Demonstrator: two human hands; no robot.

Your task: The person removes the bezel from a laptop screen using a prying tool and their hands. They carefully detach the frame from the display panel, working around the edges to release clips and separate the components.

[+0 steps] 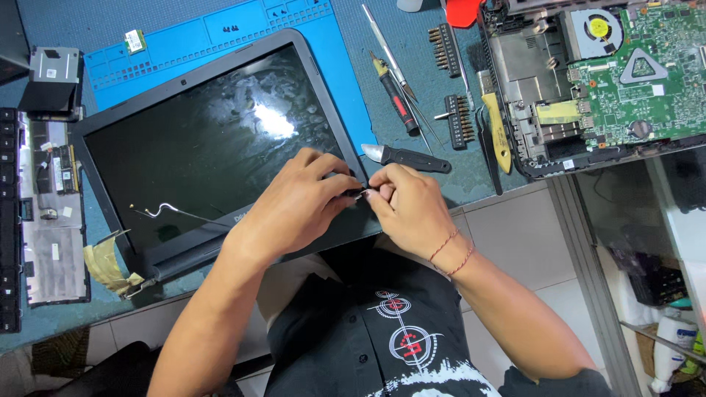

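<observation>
Black and glossy, the laptop screen panel [213, 147] lies face up on the blue work mat [220, 33], tilted so that its lower right corner reaches the near edge of the table [515, 213]. Both hands meet at that corner: the left hand [294, 202] curls over the frame with its fingers pressed together on a small metal hinge part [360, 193], and the right hand [408, 202] pinches the same part from the other side. Thin cables [165, 213] lie loose across the lower left of the glass. Just beyond the hands rests a black-handled knife [408, 156], then a red-and-black screwdriver [393, 95], tweezers [390, 55] and two racks of screwdriver bits [460, 121]. Farther right sits an opened laptop base [588, 81] showing a green circuit board and a fan. A keyboard [9, 220] lies at the far left.
</observation>
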